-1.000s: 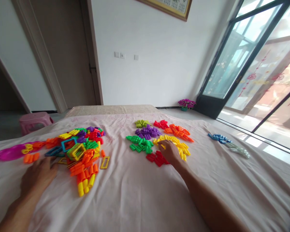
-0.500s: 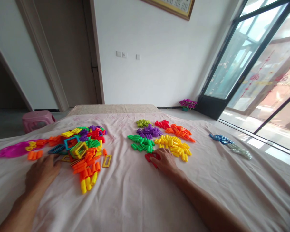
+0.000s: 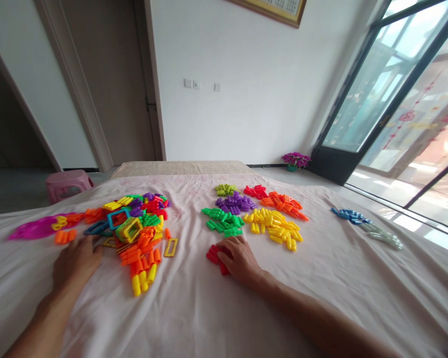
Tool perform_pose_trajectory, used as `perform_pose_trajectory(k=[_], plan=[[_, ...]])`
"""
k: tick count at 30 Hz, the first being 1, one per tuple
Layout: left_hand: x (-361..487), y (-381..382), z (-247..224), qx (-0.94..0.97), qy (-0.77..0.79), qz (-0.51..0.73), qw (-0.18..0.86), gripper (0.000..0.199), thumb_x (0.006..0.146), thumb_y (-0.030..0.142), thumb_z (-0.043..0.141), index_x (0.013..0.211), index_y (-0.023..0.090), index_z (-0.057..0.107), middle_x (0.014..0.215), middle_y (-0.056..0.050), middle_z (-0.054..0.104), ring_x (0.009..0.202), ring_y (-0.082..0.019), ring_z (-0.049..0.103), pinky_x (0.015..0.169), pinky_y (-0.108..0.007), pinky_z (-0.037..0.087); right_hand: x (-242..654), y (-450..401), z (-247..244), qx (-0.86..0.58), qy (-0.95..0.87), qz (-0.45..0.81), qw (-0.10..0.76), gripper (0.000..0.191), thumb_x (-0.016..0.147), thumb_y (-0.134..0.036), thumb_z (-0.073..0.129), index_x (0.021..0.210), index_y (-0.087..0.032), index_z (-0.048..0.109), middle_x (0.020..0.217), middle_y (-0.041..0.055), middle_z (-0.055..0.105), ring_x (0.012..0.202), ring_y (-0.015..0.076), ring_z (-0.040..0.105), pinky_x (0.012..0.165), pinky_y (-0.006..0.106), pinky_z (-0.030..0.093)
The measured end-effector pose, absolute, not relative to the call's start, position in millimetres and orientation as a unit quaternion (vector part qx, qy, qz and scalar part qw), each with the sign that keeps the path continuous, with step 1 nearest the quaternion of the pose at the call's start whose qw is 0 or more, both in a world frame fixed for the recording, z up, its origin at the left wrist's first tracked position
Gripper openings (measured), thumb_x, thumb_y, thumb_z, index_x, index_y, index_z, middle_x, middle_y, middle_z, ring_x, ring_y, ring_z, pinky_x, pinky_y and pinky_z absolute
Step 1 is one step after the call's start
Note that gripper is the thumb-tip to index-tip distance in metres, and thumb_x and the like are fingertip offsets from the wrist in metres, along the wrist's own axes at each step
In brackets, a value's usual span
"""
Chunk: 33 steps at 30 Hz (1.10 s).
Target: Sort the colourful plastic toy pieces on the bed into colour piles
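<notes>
My right hand (image 3: 241, 258) is curled over a few red plastic building pieces (image 3: 213, 254) on the cloth, its thumb and fingers against them; part of the group is hidden beneath. Just beyond lie sorted heaps of green pieces (image 3: 224, 222) and yellow pieces (image 3: 272, 223). My left hand (image 3: 77, 259) lies low on the cloth at the left edge of a mixed pile, fingers loosely apart, with nothing visible in them. Close to it are orange pieces (image 3: 64, 236), a dark blue frame (image 3: 96, 227) and a yellow frame (image 3: 130, 229).
Purple pieces (image 3: 235, 202), orange pieces (image 3: 283, 205), red pieces (image 3: 256, 191) and lime pieces (image 3: 227, 190) form heaps farther back. Blue pieces (image 3: 349, 216) and clear pieces (image 3: 383, 235) lie right. A magenta plastic piece (image 3: 32, 228) is far left on the wrinkled tablecloth (image 3: 186, 308).
My right hand has slid left and slightly towards me, and the red pieces under it have moved along, away from the yellow heap. The left hand stays by the mixed pile. The view has shifted slightly.
</notes>
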State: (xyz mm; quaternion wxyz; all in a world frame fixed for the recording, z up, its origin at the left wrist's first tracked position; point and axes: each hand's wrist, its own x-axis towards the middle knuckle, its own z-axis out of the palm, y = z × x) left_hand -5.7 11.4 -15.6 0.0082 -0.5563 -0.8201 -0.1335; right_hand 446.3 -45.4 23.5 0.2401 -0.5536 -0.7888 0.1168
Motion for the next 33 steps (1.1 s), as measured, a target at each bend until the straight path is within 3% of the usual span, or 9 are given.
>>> perform_pose_trajectory(k=[2, 6, 9, 15, 18, 23, 28, 33], plan=[[-5, 11, -15, -0.555, -0.822, -0.124, 0.017, 0.054, 0.094, 0.042, 0.023, 0.128, 0.015, 0.056, 0.126, -0.020, 0.053, 0.115, -0.039, 0.055, 0.096, -0.050, 0.046, 442, -49, 27, -0.537, -0.800, 0.132, 0.235, 0.027, 0.095, -0.040, 0.059, 0.113, -0.025, 0.071, 0.111, 0.0052, 0.070, 0.108, 0.0227, 0.058, 0.098, 0.036, 0.042], [-4, 10, -15, -0.559, -0.819, -0.119, 0.037, 0.053, 0.094, 0.041, 0.022, 0.127, 0.016, 0.056, 0.124, -0.019, 0.054, 0.112, -0.036, 0.057, 0.093, -0.048, 0.047, 446, -58, 33, -0.488, -0.842, 0.138, 0.183, 0.059, 0.085, -0.052, 0.069, 0.138, -0.030, 0.058, 0.136, 0.0064, 0.061, 0.125, 0.0277, 0.051, 0.108, 0.043, 0.036], [-4, 10, -17, -0.568, -0.813, -0.120, 0.047, 0.052, 0.094, 0.041, 0.022, 0.125, 0.016, 0.056, 0.122, -0.019, 0.056, 0.111, -0.037, 0.057, 0.093, -0.048, 0.047, 447, -64, 34, -0.451, -0.870, 0.124, 0.157, 0.070, 0.079, -0.054, 0.074, 0.142, -0.033, 0.053, 0.144, 0.0051, 0.055, 0.130, 0.0284, 0.047, 0.112, 0.043, 0.030], [-10, 14, -26, -0.575, -0.806, -0.125, 0.060, 0.049, 0.094, 0.039, 0.020, 0.119, 0.016, 0.056, 0.119, -0.018, 0.058, 0.109, -0.036, 0.058, 0.093, -0.047, 0.046, 434, -71, 34, -0.472, -0.858, 0.106, 0.171, 0.050, 0.088, -0.043, 0.067, 0.136, -0.034, 0.057, 0.134, 0.0041, 0.062, 0.125, 0.0269, 0.049, 0.112, 0.044, 0.026], [-11, 15, -28, -0.576, -0.804, -0.136, 0.059, 0.047, 0.094, 0.038, 0.023, 0.121, 0.017, 0.056, 0.121, -0.017, 0.058, 0.111, -0.035, 0.057, 0.094, -0.046, 0.045, 435, -73, 36, -0.461, -0.868, 0.095, 0.160, 0.055, 0.088, -0.046, 0.066, 0.140, -0.035, 0.053, 0.138, 0.0041, 0.059, 0.132, 0.0303, 0.042, 0.116, 0.049, 0.019], [-7, 14, -25, -0.578, -0.803, -0.122, 0.080, 0.044, 0.095, 0.035, 0.023, 0.116, 0.016, 0.057, 0.116, -0.017, 0.059, 0.105, -0.034, 0.060, 0.090, -0.045, 0.046, 448, -62, 36, -0.436, -0.882, 0.085, 0.156, 0.051, 0.092, -0.049, 0.062, 0.140, -0.036, 0.053, 0.133, 0.0042, 0.061, 0.117, 0.0248, 0.052, 0.103, 0.040, 0.034], [-4, 12, -24, -0.590, -0.792, -0.112, 0.110, 0.040, 0.096, 0.032, 0.026, 0.115, 0.013, 0.056, 0.113, -0.017, 0.059, 0.102, -0.033, 0.061, 0.088, -0.042, 0.046, 446, -38, 28, -0.414, -0.898, 0.004, 0.146, 0.029, 0.098, -0.043, 0.054, 0.122, -0.031, 0.065, 0.106, 0.0050, 0.068, 0.097, 0.0213, 0.056, 0.087, 0.036, 0.039], [-5, 13, -27, -0.592, -0.788, -0.118, 0.118, 0.038, 0.096, 0.031, 0.027, 0.114, 0.014, 0.056, 0.113, -0.017, 0.060, 0.103, -0.033, 0.061, 0.088, -0.043, 0.046, 440, -21, 18, -0.372, -0.913, -0.078, 0.147, 0.030, 0.102, -0.041, 0.049, 0.123, -0.027, 0.064, 0.103, 0.0069, 0.068, 0.091, 0.0212, 0.058, 0.078, 0.033, 0.044]])
